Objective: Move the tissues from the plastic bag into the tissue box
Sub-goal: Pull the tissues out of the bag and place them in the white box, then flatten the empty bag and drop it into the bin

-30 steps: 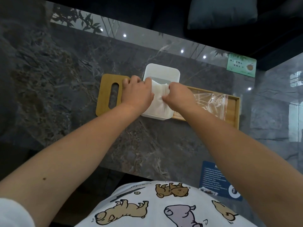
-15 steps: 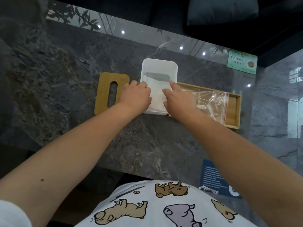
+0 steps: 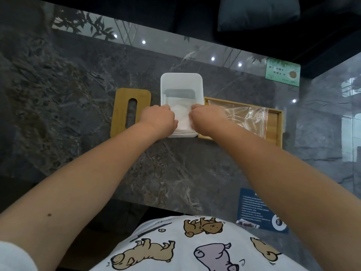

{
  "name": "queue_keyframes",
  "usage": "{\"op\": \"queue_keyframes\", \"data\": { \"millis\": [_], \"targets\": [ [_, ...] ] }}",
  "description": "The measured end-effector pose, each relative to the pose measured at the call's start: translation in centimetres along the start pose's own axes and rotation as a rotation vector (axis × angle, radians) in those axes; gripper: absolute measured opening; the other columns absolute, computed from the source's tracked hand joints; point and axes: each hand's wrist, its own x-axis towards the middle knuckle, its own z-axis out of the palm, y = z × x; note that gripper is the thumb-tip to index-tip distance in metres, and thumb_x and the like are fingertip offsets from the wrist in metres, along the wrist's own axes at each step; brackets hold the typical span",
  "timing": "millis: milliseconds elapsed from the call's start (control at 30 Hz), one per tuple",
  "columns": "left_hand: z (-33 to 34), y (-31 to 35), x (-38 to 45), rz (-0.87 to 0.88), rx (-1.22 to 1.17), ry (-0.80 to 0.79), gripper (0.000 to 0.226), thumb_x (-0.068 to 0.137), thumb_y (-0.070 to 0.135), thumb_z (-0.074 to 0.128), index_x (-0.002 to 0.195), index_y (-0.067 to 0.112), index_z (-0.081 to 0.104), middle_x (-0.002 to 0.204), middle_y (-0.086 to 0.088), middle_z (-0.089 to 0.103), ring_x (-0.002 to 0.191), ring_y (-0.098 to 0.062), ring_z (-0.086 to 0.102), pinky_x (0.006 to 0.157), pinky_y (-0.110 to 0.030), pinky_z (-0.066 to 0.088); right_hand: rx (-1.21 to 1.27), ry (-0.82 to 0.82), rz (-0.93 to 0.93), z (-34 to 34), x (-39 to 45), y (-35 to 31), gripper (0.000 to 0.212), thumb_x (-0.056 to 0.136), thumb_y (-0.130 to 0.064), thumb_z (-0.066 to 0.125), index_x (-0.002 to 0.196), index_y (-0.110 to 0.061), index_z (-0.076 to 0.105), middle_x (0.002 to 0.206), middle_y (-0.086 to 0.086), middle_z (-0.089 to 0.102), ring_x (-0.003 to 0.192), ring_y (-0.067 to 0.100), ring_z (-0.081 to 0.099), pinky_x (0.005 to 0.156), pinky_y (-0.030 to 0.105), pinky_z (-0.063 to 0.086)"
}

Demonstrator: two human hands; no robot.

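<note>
A: Two hands at work. Left hand (image 3: pixel 158 119) and right hand (image 3: pixel 207 120), both with fingers curled down into the near end of the white tissue box (image 3: pixel 181 83), pressing on the stack of tissues (image 3: pixel 182 119) lying inside it. Whether either hand pinches the tissues or only pushes them flat, I cannot tell.

B: Risks, item by item?

A: One: the box is light and open-topped; uneven pressure at its near end could tip or slide it on the glossy tabletop (image 3: pixel 175 173). Two: tissues crumple or fold over if shoved down, and the top sheets may lift out with the fingers as they withdraw.

B: Surroundings?

A: Plastic bag (image 3: pixel 246 114), clear with a red zip edge, looking empty, lying in the wooden tray (image 3: pixel 275 122) just right of the box. Wooden lid (image 3: pixel 130 112) with a slot, flat on the tabletop just left of the box. Green card (image 3: pixel 283 73) far right; blue card (image 3: pixel 257 210) at the near edge.

B: Obstructions?

A: None over the box. The tray touches the box's right side, so the right wrist has little room.
</note>
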Motion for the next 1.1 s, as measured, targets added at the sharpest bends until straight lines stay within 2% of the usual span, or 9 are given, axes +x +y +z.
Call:
{"op": "queue_keyframes", "data": {
  "millis": [133,267,400,500,600,800,1100],
  "targets": [
    [-0.4,0.0,-0.3,0.002,-0.001,0.004,0.039,0.099,0.038,0.032,0.107,0.015,0.063,0.108,-0.007,0.058,0.083,-0.026,0.052,0.057,-0.036,0.039,0.052,0.026,-0.003,-0.1,-0.3,0.3,0.026,0.094,-0.016,0.051,0.116,-0.015,0.064,0.116,0.003,0.060,0.086,0.029,0.065,0.061,0.038,0.052],
    [-0.7,-0.1,-1.2,0.008,0.007,0.106,0.035,0.098,0.037,0.037,0.110,0.016,0.063,0.111,-0.005,0.061,0.090,-0.025,0.053,0.062,-0.035,0.044,0.149,0.154,-0.002,-0.3,-1.3,0.6,0.029,0.098,-0.027,0.045,0.120,-0.017,0.063,0.126,0.002,0.060,0.095,0.028,0.065,0.072,0.040,0.058],
    [-0.8,-0.1,-2.4,-0.009,0.005,0.237,0.036,0.096,0.039,0.042,0.115,0.015,0.063,0.125,-0.006,0.059,0.108,-0.028,0.052,0.079,-0.041,0.046,0.220,0.332,-0.007,0.1,-3.1,1.0,0.030,0.097,-0.028,0.044,0.111,-0.013,0.065,0.115,0.004,0.064,0.097,0.028,0.063,0.071,0.039,0.056],
    [-0.5,0.0,-3.5,-0.018,-0.049,0.339,0.039,0.094,0.037,0.048,0.123,0.014,0.060,0.139,-0.009,0.053,0.123,-0.030,0.046,0.095,-0.044,0.041,0.271,0.461,-0.013,0.7,-4.6,1.3,0.029,0.095,-0.025,0.050,0.112,-0.008,0.067,0.118,0.011,0.067,0.105,0.033,0.059,0.084,0.046,0.053],
    [-0.4,0.7,-4.5,0.041,-0.096,0.439,0.042,0.092,0.034,0.054,0.125,0.009,0.058,0.137,-0.013,0.054,0.127,-0.033,0.045,0.101,-0.047,0.038,0.344,0.552,0.008,1.7,-6.0,1.3,0.034,0.091,-0.021,0.060,0.119,-0.002,0.065,0.127,0.018,0.063,0.115,0.039,0.054,0.093,0.052,0.047],
    [-0.7,3.5,-4.5,0.183,-0.076,0.463,0.052,0.090,0.033,0.053,0.132,0.002,0.049,0.140,-0.020,0.050,0.127,-0.036,0.044,0.103,-0.048,0.035,0.385,0.528,0.130,3.7,-8.6,2.0,0.044,0.091,-0.025,0.061,0.130,-0.004,0.056,0.139,0.017,0.053,0.133,0.037,0.041,0.104,0.056,0.038],
    [-1.2,8.8,-2.6,0.353,-0.048,0.428,0.053,0.090,0.030,0.050,0.134,0.000,0.048,0.140,-0.019,0.051,0.130,-0.035,0.043,0.109,-0.046,0.031,0.366,0.515,0.268,6.2,-11.6,5.8,0.041,0.089,-0.027,0.063,0.124,-0.005,0.059,0.134,0.015,0.056,0.129,0.035,0.044,0.102,0.053,0.042]
  ]
}}
